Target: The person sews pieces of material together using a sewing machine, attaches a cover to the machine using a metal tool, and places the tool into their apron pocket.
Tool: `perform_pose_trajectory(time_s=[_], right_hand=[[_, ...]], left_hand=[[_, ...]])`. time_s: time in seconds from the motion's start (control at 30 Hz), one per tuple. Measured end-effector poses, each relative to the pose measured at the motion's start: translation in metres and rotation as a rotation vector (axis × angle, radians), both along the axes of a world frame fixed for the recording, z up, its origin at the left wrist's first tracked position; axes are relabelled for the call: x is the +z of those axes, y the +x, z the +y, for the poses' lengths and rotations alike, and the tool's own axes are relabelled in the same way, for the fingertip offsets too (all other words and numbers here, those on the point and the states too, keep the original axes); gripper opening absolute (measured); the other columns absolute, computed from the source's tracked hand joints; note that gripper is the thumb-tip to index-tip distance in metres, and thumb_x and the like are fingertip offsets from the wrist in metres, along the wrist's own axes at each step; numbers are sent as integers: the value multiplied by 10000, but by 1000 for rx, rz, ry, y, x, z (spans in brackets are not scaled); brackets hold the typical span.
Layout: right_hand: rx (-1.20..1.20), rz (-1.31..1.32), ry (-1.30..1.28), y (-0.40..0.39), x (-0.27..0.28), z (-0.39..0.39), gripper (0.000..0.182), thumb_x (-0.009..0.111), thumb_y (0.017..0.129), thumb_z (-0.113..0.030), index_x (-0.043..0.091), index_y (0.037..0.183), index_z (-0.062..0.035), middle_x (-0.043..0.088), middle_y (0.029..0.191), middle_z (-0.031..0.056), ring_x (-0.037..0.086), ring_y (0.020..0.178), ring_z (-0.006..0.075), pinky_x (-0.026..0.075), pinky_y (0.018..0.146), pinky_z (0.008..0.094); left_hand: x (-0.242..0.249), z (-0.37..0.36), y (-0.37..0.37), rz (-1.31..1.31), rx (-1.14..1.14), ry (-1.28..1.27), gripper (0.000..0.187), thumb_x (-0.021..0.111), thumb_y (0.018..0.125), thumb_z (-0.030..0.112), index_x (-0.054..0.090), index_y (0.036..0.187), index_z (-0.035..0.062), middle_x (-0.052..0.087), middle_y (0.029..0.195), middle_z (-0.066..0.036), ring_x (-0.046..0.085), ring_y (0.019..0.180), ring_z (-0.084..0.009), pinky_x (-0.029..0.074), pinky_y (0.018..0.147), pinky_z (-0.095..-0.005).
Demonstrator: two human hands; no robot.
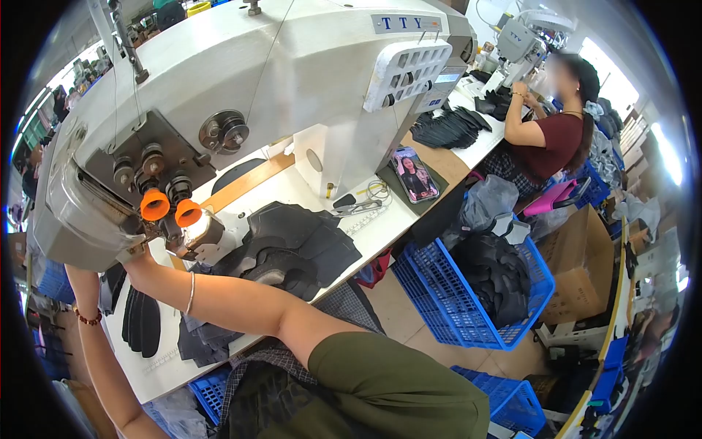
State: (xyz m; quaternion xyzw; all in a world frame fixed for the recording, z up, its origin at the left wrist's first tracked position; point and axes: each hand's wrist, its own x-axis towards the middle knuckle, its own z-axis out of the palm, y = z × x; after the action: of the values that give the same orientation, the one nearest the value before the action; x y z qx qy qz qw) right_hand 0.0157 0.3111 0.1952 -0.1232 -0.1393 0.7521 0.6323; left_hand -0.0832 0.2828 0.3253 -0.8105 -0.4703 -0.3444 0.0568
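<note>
A large white sewing machine (307,44) marked TTY fills the upper left, and its head covers most of both hands. My left hand (82,282), with a beaded bracelet at the wrist, reaches up behind the head; its fingers are hidden. My right hand (139,265) goes in under the head near the needle area, fingers also hidden; a bangle (191,293) circles that forearm. What either hand holds cannot be seen. Stacked black fabric pieces (292,238) lie right of the needle area. More dark cut pieces (141,322) lie near my forearms.
A phone (415,174) lies on the table's right side, near small scissors (358,207). Blue crates (475,293) stand on the floor, one holding black pieces, beside a cardboard box (581,263). A co-worker (548,139) sits at another machine at upper right.
</note>
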Motion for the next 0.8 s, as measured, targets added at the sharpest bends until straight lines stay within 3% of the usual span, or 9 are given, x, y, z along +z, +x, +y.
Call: perform_pose_trajectory(time_s=[0.3,0.4,0.5,0.57,0.6,0.67,0.7,0.77,0.8], right_hand=[[-76,31,101,4,6,0,490,696,908,-200,445,1324,-135,500,1394,7,431,1294,141,371,1043,330],[-117,45,139,2,6,1,494,714,896,-199,462,1314,-122,513,1379,11,446,1274,143,380,1032,329],[-166,57,122,-5,0,9,514,729,887,-190,459,1321,-130,533,1356,16,468,1244,150,397,1016,333],[-160,77,110,-4,-3,11,538,742,878,-202,456,1326,-119,526,1367,24,471,1248,160,396,1019,334],[-178,29,110,-4,-1,10,544,736,885,-209,447,1335,-110,523,1373,29,471,1252,161,396,1025,337],[-218,31,80,-6,0,11,538,727,893,-208,442,1338,-107,524,1373,31,472,1251,161,396,1027,336],[-248,41,48,-7,0,10,532,718,901,-208,438,1341,-105,524,1372,33,473,1251,161,397,1029,336],[-278,-41,75,0,7,1,542,706,910,-217,418,1358,-116,509,1393,32,459,1275,163,380,1051,329],[-236,-20,42,6,12,-6,547,700,916,-228,407,1365,-121,490,1415,30,441,1298,162,365,1066,327]], left_hand=[[0,-20,25,-264,-62,-49,196,582,887,74,617,1027,-60,660,984,-187,611,935,-334,462,871,-412],[-13,5,0,197,-47,121,199,583,897,61,617,1055,-56,660,1025,-171,607,960,-337,468,878,-412],[-34,47,-42,-122,-74,-129,200,568,909,60,617,1068,-51,652,1077,-166,601,983,-340,474,875,-408],[-22,52,-49,243,33,-265,363,566,990,200,569,1266,-35,619,1243,-92,567,1121,-162,441,981,-337],[-18,47,-45,237,23,-262,363,566,990,200,569,1266,-35,619,1243,-92,567,1121,-162,441,981,-337],[-1,18,-14,-437,-288,-542,422,548,1004,211,506,1349,-28,588,1299,-73,551,1151,-153,425,1011,-332],[1,19,-13,-441,-303,-545,422,548,1004,211,506,1349,-28,588,1299,-73,551,1151,-153,425,1011,-332],[0,22,-18,-1031,-433,-754,381,516,1021,210,549,1319,-26,614,1263,-79,566,1161,-184,448,985,-353],[-5,29,-25,-953,-363,-696,378,521,1020,217,547,1313,-19,615,1256,-80,574,1133,-175,447,973,-342]])
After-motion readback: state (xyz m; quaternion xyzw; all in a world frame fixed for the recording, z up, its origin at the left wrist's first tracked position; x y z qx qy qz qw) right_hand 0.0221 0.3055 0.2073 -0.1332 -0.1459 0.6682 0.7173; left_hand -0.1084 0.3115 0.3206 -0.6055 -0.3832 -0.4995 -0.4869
